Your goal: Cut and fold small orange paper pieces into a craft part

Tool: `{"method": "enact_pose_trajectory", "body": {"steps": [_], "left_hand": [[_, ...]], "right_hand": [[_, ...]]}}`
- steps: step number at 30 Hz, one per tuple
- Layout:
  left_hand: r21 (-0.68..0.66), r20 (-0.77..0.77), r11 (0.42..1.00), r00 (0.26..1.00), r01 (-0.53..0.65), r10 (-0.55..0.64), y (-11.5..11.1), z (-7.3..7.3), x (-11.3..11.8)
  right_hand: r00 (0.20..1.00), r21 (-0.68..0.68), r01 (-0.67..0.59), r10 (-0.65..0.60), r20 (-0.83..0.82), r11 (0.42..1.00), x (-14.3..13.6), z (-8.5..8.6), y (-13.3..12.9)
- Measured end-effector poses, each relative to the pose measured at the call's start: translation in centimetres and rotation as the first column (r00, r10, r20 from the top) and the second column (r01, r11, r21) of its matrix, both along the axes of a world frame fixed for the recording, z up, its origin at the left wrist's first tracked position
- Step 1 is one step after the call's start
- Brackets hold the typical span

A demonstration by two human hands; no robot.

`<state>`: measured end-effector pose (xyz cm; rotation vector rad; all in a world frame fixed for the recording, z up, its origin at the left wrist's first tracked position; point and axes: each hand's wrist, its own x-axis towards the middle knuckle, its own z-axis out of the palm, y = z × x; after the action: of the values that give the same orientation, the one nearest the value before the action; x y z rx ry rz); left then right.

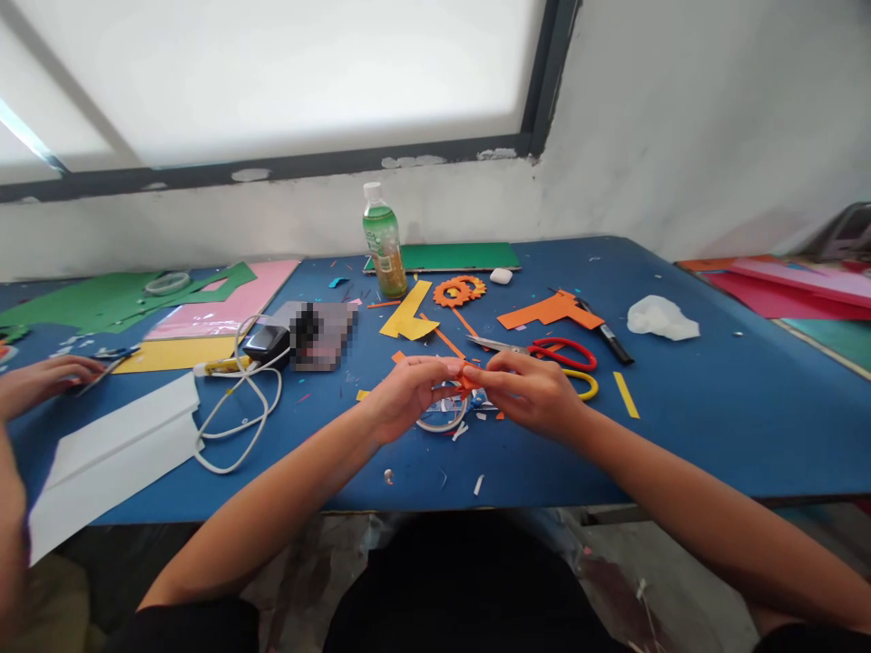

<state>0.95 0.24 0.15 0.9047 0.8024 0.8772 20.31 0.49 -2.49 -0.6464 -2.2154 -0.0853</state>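
Between the fingertips of both hands is a small orange paper piece point(465, 382) with a jagged edge, partly covered by the fingers. My left hand point(412, 394) pinches it from the left and my right hand point(534, 392) from the right. Below them on the blue table lies a roll of clear tape point(442, 424), partly hidden. Scissors point(563, 352) with one red and one yellow handle lie just beyond my right hand. Farther back are an orange toothed paper ring point(460, 290), a yellow paper cutout point(410, 313) and an orange paper cutout point(550, 310).
A green-labelled bottle point(385, 240) stands at the back. A black marker point(612, 343) and a crumpled white wad point(661, 318) are to the right. White cable point(235, 467) loops at left, near white paper point(115, 453). Another person's hand point(51, 381) is at far left.
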Motion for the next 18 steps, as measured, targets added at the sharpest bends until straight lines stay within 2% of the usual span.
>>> {"method": "enact_pose_trajectory", "body": {"steps": [5, 14, 18], "left_hand": [[0.045, 0.023, 0.999, 0.999, 0.023, -0.024, 0.21, -0.34, -0.12], [0.193, -0.184, 0.981, 0.983, 0.022, 0.015, 0.0, -0.33, 0.53], [0.286, -0.244, 0.958, 0.968, 0.013, 0.059, 0.08, -0.67, 0.63]], "right_hand": [[0.997, 0.007, -0.002, 0.003, -0.081, 1.0, -0.17, -0.21, 0.04], [0.985, -0.174, 0.003, -0.034, -0.172, 0.985, -0.45, -0.17, 0.01], [0.976, -0.306, -0.01, -0.058, -0.211, 0.952, -0.43, 0.1, 0.13]]}}
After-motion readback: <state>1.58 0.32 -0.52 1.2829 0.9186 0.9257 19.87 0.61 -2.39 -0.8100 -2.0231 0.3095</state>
